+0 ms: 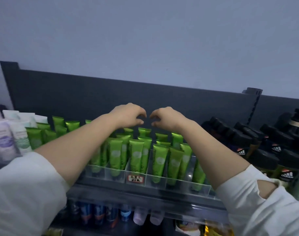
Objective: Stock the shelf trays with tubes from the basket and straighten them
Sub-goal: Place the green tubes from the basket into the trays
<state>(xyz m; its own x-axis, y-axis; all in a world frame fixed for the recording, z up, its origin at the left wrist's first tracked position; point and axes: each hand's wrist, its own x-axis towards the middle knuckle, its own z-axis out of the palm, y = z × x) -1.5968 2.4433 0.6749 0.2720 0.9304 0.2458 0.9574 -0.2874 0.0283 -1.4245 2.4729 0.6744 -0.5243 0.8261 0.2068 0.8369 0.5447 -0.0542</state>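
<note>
Head view, sole camera: wide-angle, worn on the head, facing forward and slightly down, close above the shelf tray, dark back panel behind it.

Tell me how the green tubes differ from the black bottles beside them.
The green tubes are bright, flat and slim, standing in clear divided trays; the black bottles are dark, chunkier and capped, with white logos. Both stand in rows on the same shelf.

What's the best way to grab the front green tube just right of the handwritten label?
Pinch its flat crimped top from above. The tube stands cap-down in the clear tray, whose wall and neighbouring tubes block its lower sides.
</note>
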